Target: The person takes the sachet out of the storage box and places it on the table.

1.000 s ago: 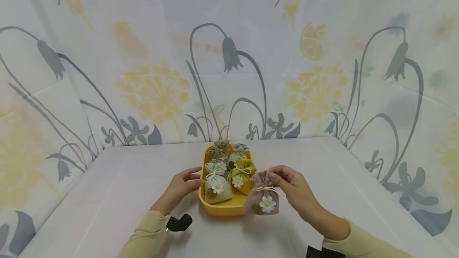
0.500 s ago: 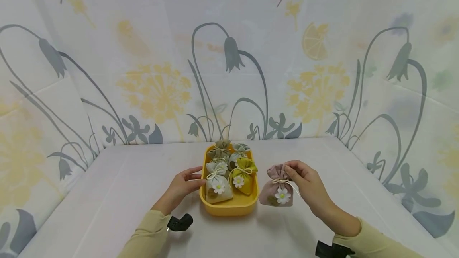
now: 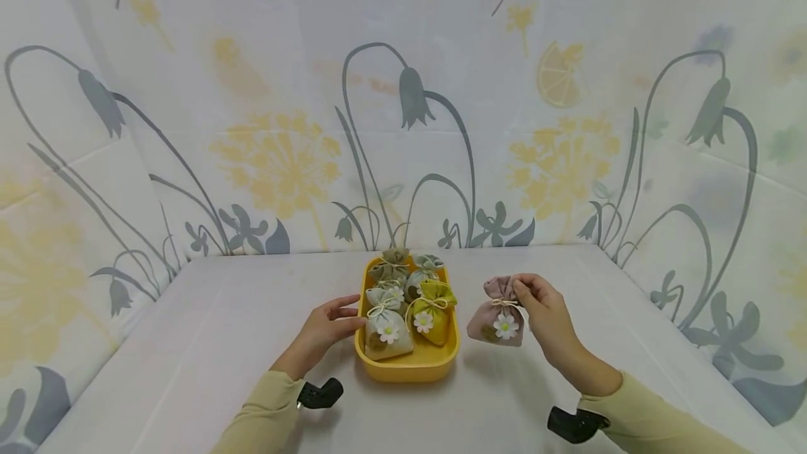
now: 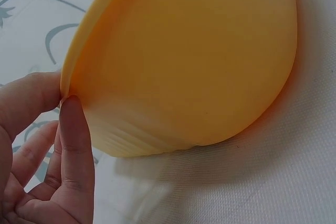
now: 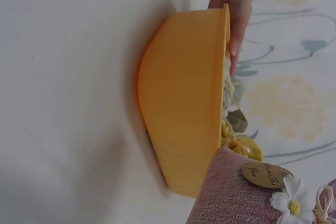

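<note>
A mauve drawstring pouch [image 3: 493,325] with a white daisy hangs above the table, right of the yellow bin [image 3: 406,373]. My right hand [image 3: 550,317] pinches it by its gathered top. In the right wrist view, the pouch [image 5: 231,195] shows a round brown tag beside its flower. My left hand [image 3: 323,336] grips the bin's left rim, thumb outside, as the left wrist view shows at the bin wall [image 4: 194,56]. Inside the bin sit a whitish pouch [image 3: 386,349], a yellow-green pouch [image 3: 436,331], a brownish pouch [image 3: 389,272] and a grey-green pouch [image 3: 426,266], partly overlapping.
A white-covered table [image 3: 221,314] lies under the bin. Behind and at both sides stands a white cloth [image 3: 403,181] printed with grey and yellow flowers. A black wrist device [image 3: 320,394] sits by the left sleeve, and another black device [image 3: 575,426] by the right.
My right hand has carried the mauve pouch right and up, away from the bin's front right corner. My left hand stays on the rim.
</note>
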Available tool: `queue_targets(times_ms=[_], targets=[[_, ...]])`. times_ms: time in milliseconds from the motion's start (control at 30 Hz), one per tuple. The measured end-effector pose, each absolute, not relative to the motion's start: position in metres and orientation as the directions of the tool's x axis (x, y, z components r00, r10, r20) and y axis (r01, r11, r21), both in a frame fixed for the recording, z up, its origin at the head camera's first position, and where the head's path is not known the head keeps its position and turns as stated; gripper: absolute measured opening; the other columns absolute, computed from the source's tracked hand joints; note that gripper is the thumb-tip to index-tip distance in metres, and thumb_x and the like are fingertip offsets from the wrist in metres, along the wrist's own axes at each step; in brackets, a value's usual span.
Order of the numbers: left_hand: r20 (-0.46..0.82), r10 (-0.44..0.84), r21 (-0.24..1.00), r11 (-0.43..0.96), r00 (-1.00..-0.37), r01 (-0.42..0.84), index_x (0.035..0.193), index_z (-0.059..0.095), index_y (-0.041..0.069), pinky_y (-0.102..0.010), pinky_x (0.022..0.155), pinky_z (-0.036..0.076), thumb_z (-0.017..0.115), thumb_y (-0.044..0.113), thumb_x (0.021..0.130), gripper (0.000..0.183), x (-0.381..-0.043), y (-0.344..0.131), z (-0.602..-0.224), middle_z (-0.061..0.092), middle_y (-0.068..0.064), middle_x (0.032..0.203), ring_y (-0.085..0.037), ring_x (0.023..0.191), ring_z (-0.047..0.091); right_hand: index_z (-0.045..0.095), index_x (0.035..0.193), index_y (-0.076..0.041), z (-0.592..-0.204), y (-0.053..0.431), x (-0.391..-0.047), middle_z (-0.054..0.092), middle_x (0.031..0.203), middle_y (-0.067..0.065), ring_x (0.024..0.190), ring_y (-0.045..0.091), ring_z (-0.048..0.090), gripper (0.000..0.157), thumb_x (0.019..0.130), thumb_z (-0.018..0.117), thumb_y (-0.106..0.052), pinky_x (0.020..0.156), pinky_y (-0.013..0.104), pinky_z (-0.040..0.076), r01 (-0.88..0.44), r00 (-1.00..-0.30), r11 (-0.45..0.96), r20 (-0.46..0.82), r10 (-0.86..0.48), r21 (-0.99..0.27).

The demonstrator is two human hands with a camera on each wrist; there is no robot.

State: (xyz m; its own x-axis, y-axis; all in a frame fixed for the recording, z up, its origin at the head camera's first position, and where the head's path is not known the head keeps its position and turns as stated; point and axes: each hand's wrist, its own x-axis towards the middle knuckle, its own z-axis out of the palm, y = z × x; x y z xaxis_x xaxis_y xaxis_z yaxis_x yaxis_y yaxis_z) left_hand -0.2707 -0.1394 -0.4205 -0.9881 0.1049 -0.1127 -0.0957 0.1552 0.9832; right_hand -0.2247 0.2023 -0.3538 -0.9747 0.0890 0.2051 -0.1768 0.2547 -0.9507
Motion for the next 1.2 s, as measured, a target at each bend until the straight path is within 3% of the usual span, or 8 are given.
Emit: queue_targets(times_ms=[300, 567, 1200], targets=[[-0.115, 0.095, 0.982, 0.161, -0.989, -0.099, 0.131, 0.053, 0.006, -0.037, 0.085, 0.051, 0.077, 0.020, 0.078, 0.060, -0.272, -0.138, -0.421, 0.057, -0.014, 0.115, -0.024, 0.102, 0.058, 0.048, 0.115, 0.008, -0.363, 0.204, -0.246, 0.054, 0.102, 0.005, 0.091, 0.000, 0.050, 0.027, 0.101, 0.039, -0.013, 0.080, 0.010, 0.043, -0.155, -0.971, 0.241, 0.192, 0.140, -0.958], [-0.115, 0.088, 0.980, 0.172, -0.989, -0.099, 0.131, 0.052, 0.005, -0.038, 0.086, 0.051, 0.077, 0.019, 0.078, 0.060, -0.270, -0.136, -0.420, 0.057, -0.014, 0.114, -0.024, 0.101, 0.058, 0.050, 0.114, 0.011, -0.372, 0.205, -0.267, 0.054, 0.098, 0.007, 0.084, 0.001, 0.050, 0.027, 0.100, 0.042, -0.010, 0.074, 0.011, 0.045, -0.176, -0.963, 0.208, 0.213, 0.166, -0.962], [-0.125, 0.073, 0.980, 0.162, -0.989, -0.112, 0.131, 0.052, 0.006, -0.037, 0.086, 0.051, 0.076, 0.018, 0.078, 0.059, -0.269, -0.136, -0.417, 0.057, -0.015, 0.115, -0.024, 0.101, 0.058, 0.053, 0.116, 0.008, -0.386, 0.202, -0.317, 0.054, 0.110, 0.020, 0.090, 0.005, 0.051, 0.027, 0.100, 0.043, -0.011, 0.076, 0.011, 0.044, -0.191, -0.965, 0.236, 0.226, 0.132, -0.953]])
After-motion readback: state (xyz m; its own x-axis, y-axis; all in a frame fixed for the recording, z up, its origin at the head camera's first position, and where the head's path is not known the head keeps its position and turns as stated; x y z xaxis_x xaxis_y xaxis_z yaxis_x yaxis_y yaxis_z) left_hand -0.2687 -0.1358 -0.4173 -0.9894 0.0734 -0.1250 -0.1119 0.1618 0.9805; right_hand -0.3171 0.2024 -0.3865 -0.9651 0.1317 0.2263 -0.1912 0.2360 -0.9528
